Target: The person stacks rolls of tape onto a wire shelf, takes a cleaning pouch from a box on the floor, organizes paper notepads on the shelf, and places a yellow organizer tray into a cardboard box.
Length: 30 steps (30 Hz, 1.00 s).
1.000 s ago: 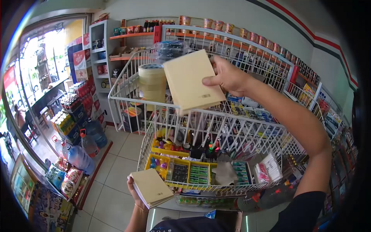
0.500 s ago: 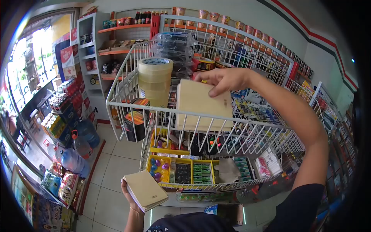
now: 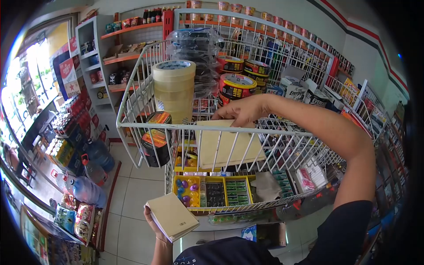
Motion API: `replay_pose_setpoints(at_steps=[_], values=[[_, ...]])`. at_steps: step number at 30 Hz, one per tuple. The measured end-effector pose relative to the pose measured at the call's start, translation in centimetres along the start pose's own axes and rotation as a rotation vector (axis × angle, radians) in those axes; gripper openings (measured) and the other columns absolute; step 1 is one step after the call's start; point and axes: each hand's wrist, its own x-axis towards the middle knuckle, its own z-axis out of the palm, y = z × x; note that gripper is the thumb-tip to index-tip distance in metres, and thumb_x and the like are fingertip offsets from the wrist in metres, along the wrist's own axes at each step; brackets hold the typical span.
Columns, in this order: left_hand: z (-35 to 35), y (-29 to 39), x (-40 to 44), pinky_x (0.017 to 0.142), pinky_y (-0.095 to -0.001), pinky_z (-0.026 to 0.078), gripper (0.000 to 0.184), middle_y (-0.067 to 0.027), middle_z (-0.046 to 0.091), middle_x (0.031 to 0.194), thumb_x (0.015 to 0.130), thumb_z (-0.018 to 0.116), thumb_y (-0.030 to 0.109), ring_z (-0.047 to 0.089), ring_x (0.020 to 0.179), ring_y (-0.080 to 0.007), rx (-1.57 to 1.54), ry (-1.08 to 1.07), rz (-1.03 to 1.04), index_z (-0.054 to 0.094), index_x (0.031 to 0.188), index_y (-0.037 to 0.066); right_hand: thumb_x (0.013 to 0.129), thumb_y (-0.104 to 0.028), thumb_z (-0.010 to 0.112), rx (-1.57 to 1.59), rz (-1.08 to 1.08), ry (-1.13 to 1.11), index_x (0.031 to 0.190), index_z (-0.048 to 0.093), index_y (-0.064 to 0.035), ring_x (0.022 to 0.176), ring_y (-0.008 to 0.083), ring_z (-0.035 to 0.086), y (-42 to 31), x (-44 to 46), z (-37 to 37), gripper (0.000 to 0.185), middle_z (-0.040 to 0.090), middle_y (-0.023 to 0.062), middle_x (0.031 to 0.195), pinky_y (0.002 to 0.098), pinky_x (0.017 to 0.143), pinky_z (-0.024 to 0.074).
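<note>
With the upper stack [image 3: 225, 145] of cream booklets taken as the clock's centre, it is seen tilted slightly behind the front wires of the white basket [image 3: 176, 126]. Its top edge is gripped by the right hand [image 3: 245, 110] at 1 o'clock; the fingers are clamped there, the thumb being laid over the near cover (the other fingertips are partly hidden). Whether the booklets are borne by the basket's floor cannot be told. At 7 o'clock the lower stack [image 3: 172, 216] is held up by the left hand [image 3: 153, 221], its fingers being closed round the left edge and largely covered.

The clear tape [image 3: 174, 95] is piled near 10 o'clock, with bagged packs [image 3: 194, 48] placed beyond it at 11. Black rolls [image 3: 238, 84] are gathered at 12, past the right hand, and battery boxes [image 3: 293, 90] are crowded towards 2. At 9, small rolls [image 3: 155, 143] with orange labels are stacked near the basket's front left corner. Below, green packs [image 3: 237, 193] are arranged at 6, and large bottles [image 3: 86, 192] are lined up well apart at 8.
</note>
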Motion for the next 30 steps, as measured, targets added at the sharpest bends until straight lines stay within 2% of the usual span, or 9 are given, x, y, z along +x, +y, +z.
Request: replay_pose_setpoints(at_steps=[4, 9, 12, 16, 18, 20, 22, 27, 30], values=[[-0.3, 0.1, 0.2, 0.08, -0.051, 0.047, 0.077, -0.0181, 0.053, 0.108, 0.071, 0.042, 0.064, 0.055, 0.097, -0.0349, 0.143, 0.056, 0.043, 0.044, 0.118, 0.003, 0.073, -0.01, 0.066, -0.078, 0.103, -0.035, 0.125, 0.039, -0.0041, 0.097, 0.013, 0.053, -0.3, 0.4, 0.5, 0.058, 0.057, 0.0058, 0.108, 0.0274, 0.079, 0.0453], [-0.6, 0.1, 0.4, 0.08, -0.0502, 0.047, 0.078, -0.0176, 0.053, 0.109, 0.071, 0.042, 0.065, 0.055, 0.097, -0.0344, 0.074, 0.031, 0.017, 0.044, 0.118, 0.003, 0.075, -0.01, 0.063, -0.263, 0.142, 0.054, 0.121, 0.047, -0.0032, 0.083, 0.0104, 0.058, -2.7, -1.0, 0.5, 0.048, 0.062, 0.008, 0.096, 0.0262, 0.07, 0.0473], [-0.8, 0.1, 0.6, 0.08, -0.0474, 0.048, 0.072, -0.0159, 0.054, 0.107, 0.072, 0.045, 0.062, 0.056, 0.095, -0.0327, 0.156, 0.068, 0.07, 0.047, 0.114, 0.003, 0.076, -0.01, 0.06, -0.135, 0.183, 0.124, 0.119, 0.048, -0.0017, 0.082, 0.0106, 0.058, -3.1, -1.9, -0.6, 0.046, 0.062, 0.0082, 0.096, 0.0247, 0.069, 0.0471], [-2.7, 0.8, 1.6, 0.079, -0.0414, 0.048, 0.066, -0.0159, 0.056, 0.101, 0.074, 0.05, 0.059, 0.056, 0.089, -0.0298, 0.168, 0.109, 0.128, 0.05, 0.106, 0.001, 0.076, -0.01, 0.058, -0.263, 0.143, 0.078, 0.103, 0.053, 0.0026, 0.068, 0.0086, 0.057, -4.8, -3.6, -0.3, 0.03, 0.062, 0.005, 0.082, 0.0229, 0.056, 0.0452], [-2.5, 0.9, 1.4, 0.079, -0.0411, 0.048, 0.064, -0.0153, 0.056, 0.101, 0.075, 0.05, 0.058, 0.056, 0.089, -0.0293, 0.162, 0.123, 0.136, 0.051, 0.105, 0.002, 0.077, -0.01, 0.057, -0.392, 0.108, 0.26, 0.097, 0.052, 0.0022, 0.062, 0.0081, 0.057, -5.9, -4.7, -0.4, 0.024, 0.061, 0.0044, 0.076, 0.0226, 0.05, 0.0442], [-0.8, 0.6, 0.9, 0.078, -0.0409, 0.048, 0.062, -0.0144, 0.057, 0.1, 0.075, 0.051, 0.057, 0.056, 0.089, -0.0286, 0.184, 0.08, 0.119, 0.052, 0.104, 0.003, 0.077, -0.008, 0.055, -0.16, 0.028, 0.481, 0.104, 0.049, 0.0005, 0.061, 0.012, 0.06, -5.9, -5.9, -0.5, 0.029, 0.06, 0.0071, 0.076, 0.0242, 0.045, 0.0471], [0.3, 0.4, 0.5, 0.079, -0.0422, 0.048, 0.064, -0.0146, 0.056, 0.102, 0.073, 0.05, 0.058, 0.057, 0.091, -0.0299, 0.172, 0.047, 0.086, 0.051, 0.107, 0.003, 0.079, -0.006, 0.053, 0.1, -0.047, 0.534, 0.11, 0.044, 0.0, 0.063, 0.0153, 0.062, -5.0, -6.2, -0.5, 0.033, 0.061, 0.0094, 0.08, 0.0263, 0.046, 0.0506], [-0.3, 0.4, 0.9, 0.08, -0.0466, 0.048, 0.071, -0.0161, 0.055, 0.106, 0.07, 0.048, 0.06, 0.056, 0.093, -0.0328, 0.227, 0.112, 0.105, 0.048, 0.113, 0.003, 0.08, -0.002, 0.05, 0.395, -0.062, 0.472, 0.116, 0.037, -0.0003, 0.07, 0.0185, 0.064, -2.5, -4.7, 1.5, 0.039, 0.059, 0.011, 0.092, 0.03, 0.051, 0.0555], [-1.0, 0.7, 1.1, 0.081, -0.0488, 0.047, 0.073, -0.0168, 0.054, 0.108, 0.071, 0.047, 0.061, 0.056, 0.095, -0.0336, -0.014, 0.005, -0.009, 0.048, 0.114, 0.003, 0.08, -0.002, 0.051, 0.52, -0.077, 0.471, 0.114, 0.037, 0.0024, 0.078, 0.0235, 0.063, -2.0, -4.2, 3.1, 0.038, 0.055, 0.0154, 0.099, 0.0347, 0.058, 0.0555]])
